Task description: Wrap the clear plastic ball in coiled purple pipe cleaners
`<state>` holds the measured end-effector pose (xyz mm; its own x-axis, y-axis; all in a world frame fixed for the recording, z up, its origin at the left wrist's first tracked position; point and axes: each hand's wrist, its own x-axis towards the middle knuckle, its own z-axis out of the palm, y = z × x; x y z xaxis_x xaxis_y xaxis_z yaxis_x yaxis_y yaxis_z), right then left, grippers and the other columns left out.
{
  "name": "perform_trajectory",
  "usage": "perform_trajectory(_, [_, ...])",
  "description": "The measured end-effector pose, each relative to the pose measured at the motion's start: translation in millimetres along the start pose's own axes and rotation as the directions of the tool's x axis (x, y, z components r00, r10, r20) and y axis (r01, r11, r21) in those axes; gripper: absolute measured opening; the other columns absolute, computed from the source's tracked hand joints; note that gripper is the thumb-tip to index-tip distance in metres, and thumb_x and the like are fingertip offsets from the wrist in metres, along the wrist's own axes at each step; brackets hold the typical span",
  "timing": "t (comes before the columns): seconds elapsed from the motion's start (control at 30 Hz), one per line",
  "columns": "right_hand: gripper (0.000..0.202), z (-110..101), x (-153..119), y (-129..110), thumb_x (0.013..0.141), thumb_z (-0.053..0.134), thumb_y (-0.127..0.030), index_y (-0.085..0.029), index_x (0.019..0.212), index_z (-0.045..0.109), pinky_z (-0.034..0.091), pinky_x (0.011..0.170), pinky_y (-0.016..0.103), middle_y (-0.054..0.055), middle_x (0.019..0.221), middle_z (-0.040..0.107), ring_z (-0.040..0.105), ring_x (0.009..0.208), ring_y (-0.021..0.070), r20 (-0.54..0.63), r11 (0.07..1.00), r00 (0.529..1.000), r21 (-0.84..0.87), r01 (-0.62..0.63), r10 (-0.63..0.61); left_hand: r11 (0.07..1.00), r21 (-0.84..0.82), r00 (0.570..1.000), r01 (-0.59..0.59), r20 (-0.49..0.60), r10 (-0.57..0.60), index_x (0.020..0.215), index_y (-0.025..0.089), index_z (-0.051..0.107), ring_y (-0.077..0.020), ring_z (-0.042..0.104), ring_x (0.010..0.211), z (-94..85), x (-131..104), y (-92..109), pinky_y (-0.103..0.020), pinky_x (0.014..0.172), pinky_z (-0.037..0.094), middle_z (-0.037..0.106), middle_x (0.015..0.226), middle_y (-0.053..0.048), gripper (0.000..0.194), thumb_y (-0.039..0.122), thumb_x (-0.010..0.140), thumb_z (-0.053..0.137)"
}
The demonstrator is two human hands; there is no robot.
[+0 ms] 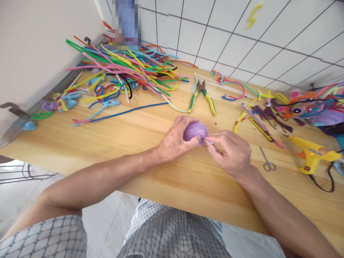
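A purple coiled ball (195, 132) of pipe cleaner is held just above the wooden table, near the middle of the view. My left hand (176, 139) wraps round its left side, with the thumb across the lower front. At the ball's lower right, my right hand (229, 150) pinches a short purple end between thumb and forefinger. That end meets the ball beside my left thumb. Pliers (201, 96) with green and yellow handles lie spread behind the ball.
Colourful pipe cleaners (120, 68) are heaped at the back left. To the right lie small scissors (267, 161), a yellow cutter (260, 129) and a yellow glue gun (313, 154). A multicoloured figure (309, 107) sits far right. A tiled wall (215, 32) stands behind the table (161, 179).
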<state>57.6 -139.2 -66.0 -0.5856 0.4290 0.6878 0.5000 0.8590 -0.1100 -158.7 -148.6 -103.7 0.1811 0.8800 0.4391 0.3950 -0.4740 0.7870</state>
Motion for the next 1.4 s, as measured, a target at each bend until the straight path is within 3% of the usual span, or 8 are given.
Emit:
perform_trajectory(0.67, [0.016,4,-1,-4,0.095,0.071,-0.011,-0.026,0.099,0.07,0.06,0.07,0.032,0.0,0.082,0.08,0.078,0.075,0.02,0.008,0.998,0.998,0.015,-0.063,0.063,0.981,-0.104,0.987,0.161,0.042,-0.157,0.126,0.018,0.059,-0.027,0.07,0.12,-2.1,2,6,-0.046,0.11,0.058,0.072,0.126,-0.013,0.042,0.037,0.092,0.074])
perform_trajectory(0.93, [0.018,2,-1,0,0.096,0.069,-0.011,-0.026,0.104,0.072,0.061,0.072,0.033,0.001,0.087,0.082,0.079,0.079,0.0204,0.046,0.996,0.996,0.048,-0.075,0.073,0.998,0.036,0.992,0.059,0.112,-0.062,0.135,0.02,0.063,-0.0308,0.062,0.133,-8.4,5,2,-0.053,0.121,0.051,0.065,0.135,-0.015,0.05,0.035,0.089,0.076])
perform_trajectory(1.13, [0.019,3,-2,0,0.094,0.07,-0.01,-0.026,0.104,0.074,0.061,0.073,0.033,0.001,0.087,0.082,0.078,0.078,0.02,0.037,0.994,0.996,0.078,-0.078,0.075,0.998,-0.043,0.989,0.047,0.144,-0.04,0.132,0.02,0.061,-0.0294,0.067,0.129,-9.5,6,4,-0.049,0.117,0.055,0.071,0.135,-0.013,0.044,0.035,0.092,0.072])
perform_trajectory(1.4, [0.014,7,-5,-4,0.093,0.072,-0.011,-0.024,0.099,0.074,0.058,0.069,0.033,0.001,0.081,0.08,0.076,0.074,0.0203,0.0,0.994,0.995,0.05,-0.102,0.102,0.997,-0.041,0.995,0.072,0.077,-0.069,0.135,0.018,0.06,-0.0296,0.067,0.132,-6.2,3,5,-0.047,0.117,0.054,0.07,0.137,-0.015,0.046,0.035,0.093,0.071])
